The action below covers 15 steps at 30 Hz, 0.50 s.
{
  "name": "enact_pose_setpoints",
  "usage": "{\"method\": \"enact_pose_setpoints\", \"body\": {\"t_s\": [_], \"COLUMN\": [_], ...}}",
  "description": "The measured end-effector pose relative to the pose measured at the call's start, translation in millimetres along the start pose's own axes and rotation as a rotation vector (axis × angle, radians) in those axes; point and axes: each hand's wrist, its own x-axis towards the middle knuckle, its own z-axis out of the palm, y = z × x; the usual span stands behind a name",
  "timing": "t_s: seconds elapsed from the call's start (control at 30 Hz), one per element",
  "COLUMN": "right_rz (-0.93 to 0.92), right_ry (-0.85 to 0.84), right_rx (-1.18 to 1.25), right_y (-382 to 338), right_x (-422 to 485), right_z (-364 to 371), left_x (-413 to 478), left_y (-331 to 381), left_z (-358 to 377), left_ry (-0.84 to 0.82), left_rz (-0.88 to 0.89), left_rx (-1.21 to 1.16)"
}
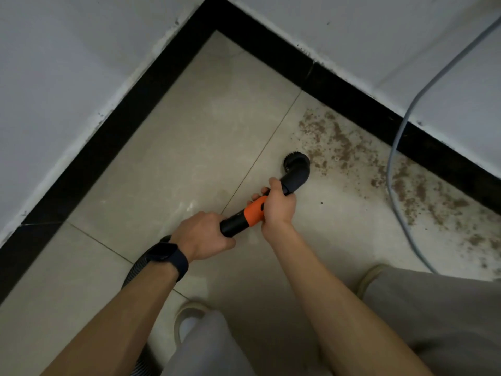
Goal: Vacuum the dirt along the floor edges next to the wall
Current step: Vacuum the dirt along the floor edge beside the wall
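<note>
Both hands (278,206) gripping vacuum wand (244,217), dirt (341,143) just beyond nozzle (296,162)

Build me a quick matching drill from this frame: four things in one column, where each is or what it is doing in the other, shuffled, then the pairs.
Column one
1. left hand
2. right hand
3. brush nozzle
4. grey cable

Column two
A. hangs down the wall and runs across the dirt
B. grips the black tube behind the orange collar
C. sits at the left edge of the dirt
D. grips the orange collar, just behind the nozzle's elbow

Pairs: 1-B, 2-D, 3-C, 4-A
</note>
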Motion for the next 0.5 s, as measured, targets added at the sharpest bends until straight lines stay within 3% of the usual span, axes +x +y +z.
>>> {"method": "enact_pose_setpoints", "body": {"t_s": [0.27,0.5], "right_rz": [0.025,-0.016], "right_ry": [0.034,0.001], "right_rx": [0.015,-0.008], "right_y": [33,4], "right_x": [-12,6], "right_z": [-20,-10], "left_x": [-14,3], "left_y": [-24,-4], "left_z": [22,12], "left_ry": [-0.059,-0.006], "left_rz": [0.033,0.058], "left_rx": [0.037,-0.017]}}
